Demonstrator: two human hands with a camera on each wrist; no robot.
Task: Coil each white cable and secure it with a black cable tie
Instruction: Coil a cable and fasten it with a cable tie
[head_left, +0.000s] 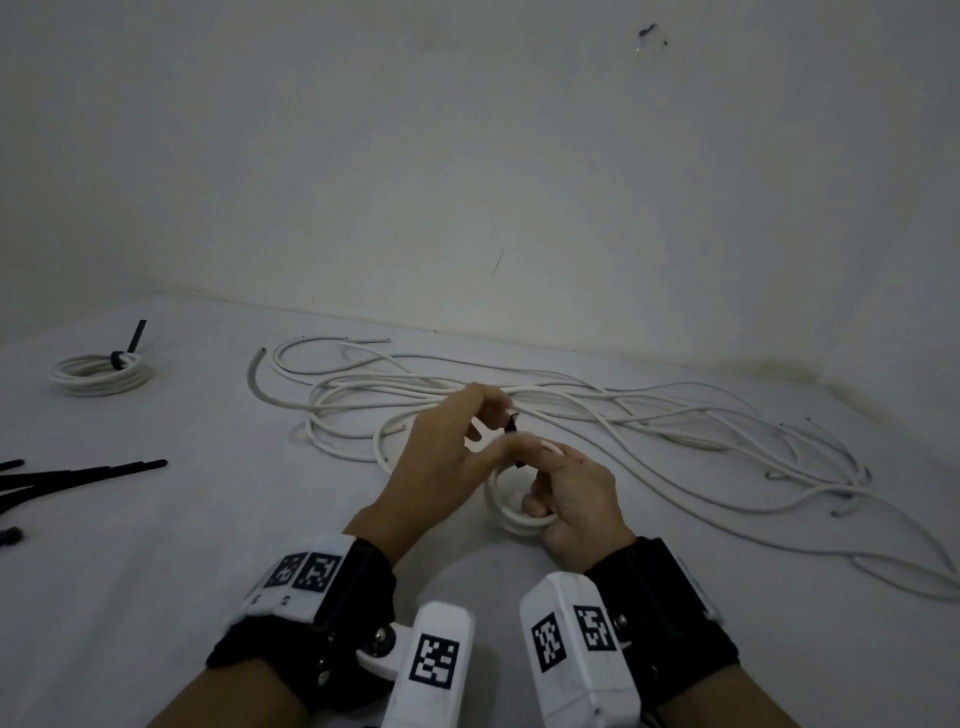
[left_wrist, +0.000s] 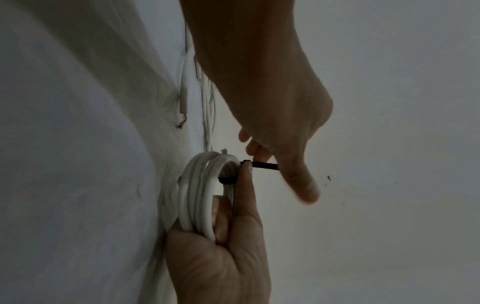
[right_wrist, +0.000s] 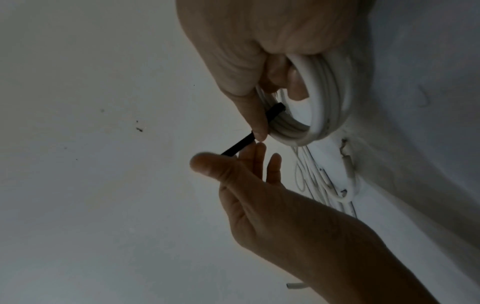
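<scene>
A small white cable coil (head_left: 515, 514) stands on edge on the white surface, and my right hand (head_left: 576, 499) grips it from the right. A black cable tie (left_wrist: 262, 165) loops round the top of the coil (left_wrist: 197, 195). Its tail sticks out toward my left hand (head_left: 452, 441), which pinches the tail between thumb and fingers. In the right wrist view, my right hand (right_wrist: 259, 41) has its index finger lying along the tie (right_wrist: 239, 147) where it meets the coil (right_wrist: 324, 92). My left hand (right_wrist: 259, 205) holds the tail end just below.
A tangle of loose white cables (head_left: 597, 410) spreads behind and to the right of my hands. A coil bound with a black tie (head_left: 104, 371) lies at the far left. Several spare black ties (head_left: 78, 473) lie at the left edge. A wall (head_left: 467, 182) rises behind.
</scene>
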